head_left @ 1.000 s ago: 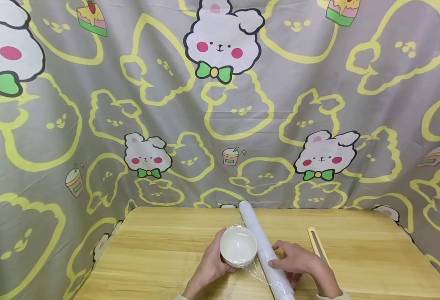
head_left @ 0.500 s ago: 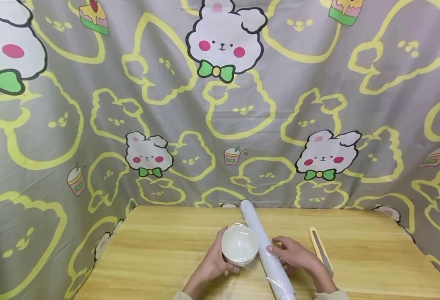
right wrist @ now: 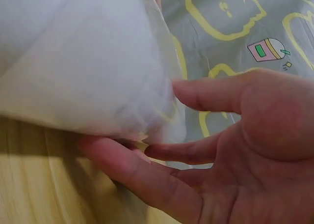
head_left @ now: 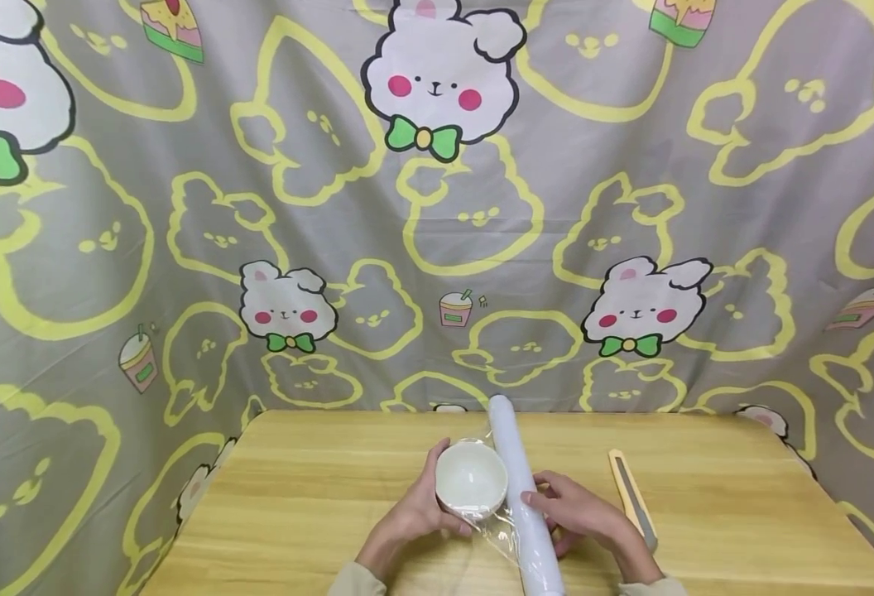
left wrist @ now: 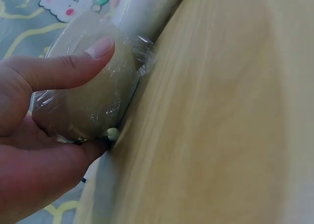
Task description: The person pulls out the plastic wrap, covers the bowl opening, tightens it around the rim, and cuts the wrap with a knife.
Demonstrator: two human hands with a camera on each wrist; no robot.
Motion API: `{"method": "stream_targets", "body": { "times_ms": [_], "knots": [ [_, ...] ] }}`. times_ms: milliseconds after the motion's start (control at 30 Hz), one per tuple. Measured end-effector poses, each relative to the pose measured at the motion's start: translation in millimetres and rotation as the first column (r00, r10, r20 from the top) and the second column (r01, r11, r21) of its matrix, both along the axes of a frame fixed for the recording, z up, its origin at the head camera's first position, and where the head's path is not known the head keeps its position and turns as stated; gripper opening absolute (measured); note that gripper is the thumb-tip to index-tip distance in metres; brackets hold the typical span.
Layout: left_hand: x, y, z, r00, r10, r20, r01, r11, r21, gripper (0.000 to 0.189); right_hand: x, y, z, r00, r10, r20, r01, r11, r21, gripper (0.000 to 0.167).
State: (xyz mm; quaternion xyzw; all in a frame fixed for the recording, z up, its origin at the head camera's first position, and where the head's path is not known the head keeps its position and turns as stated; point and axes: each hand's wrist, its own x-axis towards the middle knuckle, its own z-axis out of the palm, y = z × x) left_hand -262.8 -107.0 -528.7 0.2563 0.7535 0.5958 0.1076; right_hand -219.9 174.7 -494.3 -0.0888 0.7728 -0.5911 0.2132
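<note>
My left hand (head_left: 416, 502) grips a small white bowl (head_left: 471, 480) by its side, mouth tilted up toward me. Clear cling film (left wrist: 143, 54) wraps the bowl, wrinkled on its outside beside the thumb in the left wrist view. From the bowl a loose stretch of film runs across to a long white roll of cling film (head_left: 521, 488), which lies slanted just right of the bowl. My right hand (head_left: 580, 515) holds this roll from its right side. In the right wrist view the thumb is at one side of the roll and the fingertips (right wrist: 105, 148) reach beneath it.
A yellow utility knife (head_left: 633, 501) lies on the wooden table (head_left: 318, 488), right of my right hand. Behind the table and at its sides hangs a grey curtain (head_left: 377, 207) with rabbit prints. The roll's far end reaches the table's back edge.
The roll has turned slightly, its near end swinging left and its far end right. The bowl has risen a little in the head view, still in my left hand. The knife stays put.
</note>
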Motion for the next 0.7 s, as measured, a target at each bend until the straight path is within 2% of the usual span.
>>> {"method": "stream_targets", "body": {
  "times_ms": [167, 300, 500, 700],
  "knots": [
    [-6.7, -3.4, -4.2, 1.000, -0.013, -0.016, 0.013, 1.000, 0.008, 0.129, -3.6, -4.6, -1.5, 0.998, -0.048, -0.032, 0.048, 0.999, 0.003, 0.056],
    [-10.3, -5.8, -6.7, 0.999, -0.050, 0.008, 0.050, 0.998, 0.035, 0.124, -5.7, -6.6, -5.0, 0.996, -0.078, -0.035, 0.078, 0.997, -0.006, 0.066],
    [-15.7, -7.5, -6.6, 0.997, -0.075, 0.021, 0.074, 0.995, 0.062, 0.124, -6.9, -10.5, -5.6, 0.996, -0.057, -0.072, 0.058, 0.998, 0.009, 0.064],
    [-17.7, -6.8, -6.3, 0.997, -0.073, 0.025, 0.071, 0.995, 0.070, 0.120, -4.4, -15.7, -3.4, 0.984, -0.173, -0.049, 0.175, 0.984, 0.026, 0.062]
  ]
}}
